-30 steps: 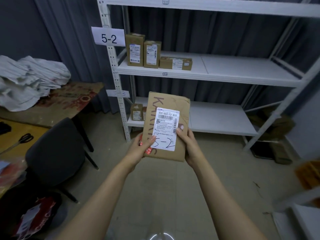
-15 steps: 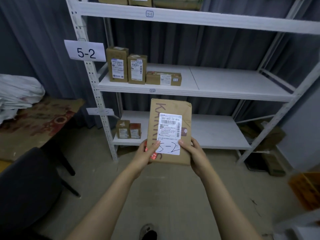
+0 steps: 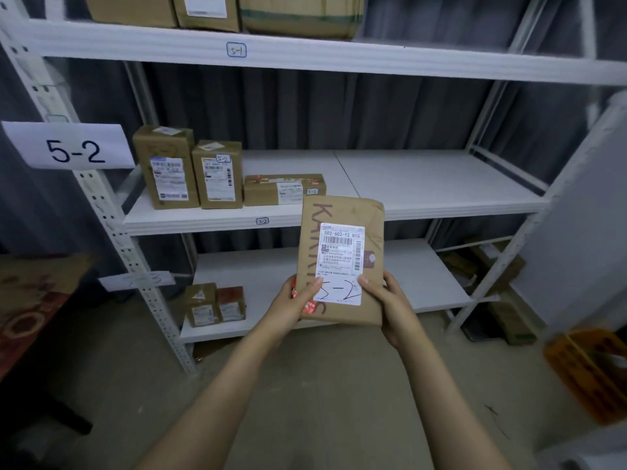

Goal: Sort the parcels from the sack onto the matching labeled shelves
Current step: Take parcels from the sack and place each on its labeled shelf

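Currently parcel (image 3: 342,212) upright; left hand (image 3: 288,310), right hand (image 3: 397,307) fingers (image 3: 369,284) pinch bottom corners.

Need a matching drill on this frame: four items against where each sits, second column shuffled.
Items
1. brown paper parcel
2. flat box
3. small reddish box
4. large 5-2 sign

Places
A. bottom shelf, left end
B. on the rack's left post
C. held between left hand and right hand, thumbs on its label
D. middle shelf, lying flat

Pairs: 1-C; 2-D; 3-A; 4-B
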